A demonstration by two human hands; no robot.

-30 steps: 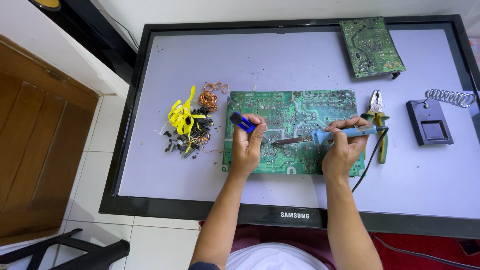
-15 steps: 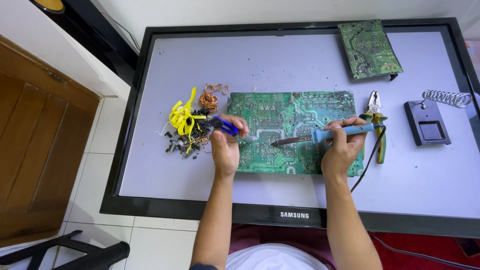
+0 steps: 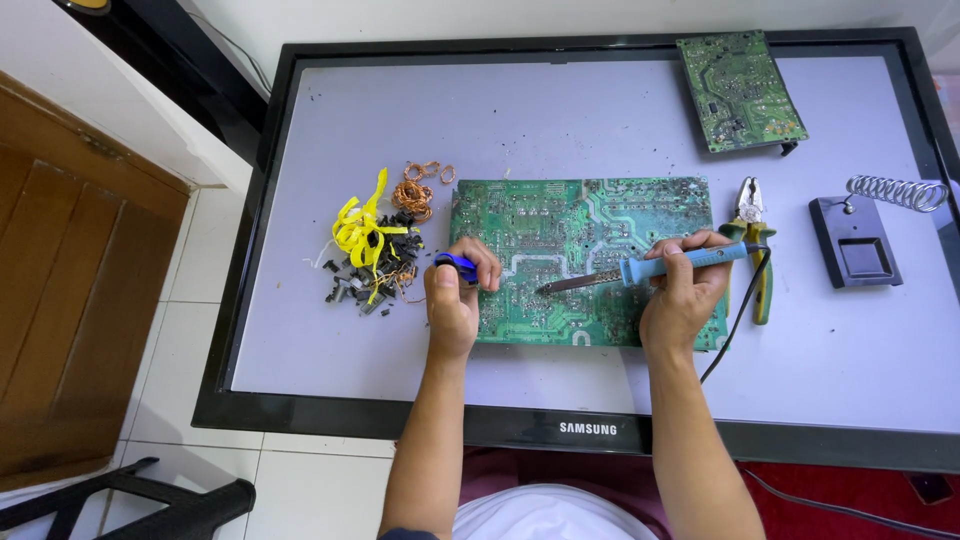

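A large green circuit board [image 3: 570, 220] lies on a flat screen panel [image 3: 300, 130] used as a work surface. My right hand [image 3: 685, 295] grips a blue-handled soldering iron [image 3: 680, 262], its metal tip resting on the middle of the board. My left hand [image 3: 455, 295] holds a small blue-handled tool [image 3: 457, 264] at the board's left edge, close to a pile of yellow strips and small dark parts [image 3: 368, 255].
Copper wire coils [image 3: 415, 190] lie above the pile. Green-handled pliers [image 3: 755, 240] rest right of the board, a soldering iron stand with a spring [image 3: 865, 245] further right. A smaller green circuit board [image 3: 740, 90] sits at the top right. A wooden door [image 3: 70, 300] stands left.
My left hand carried the blue tool left to the parts pile, then came back to the board's left edge. The right hand and soldering iron stayed put.
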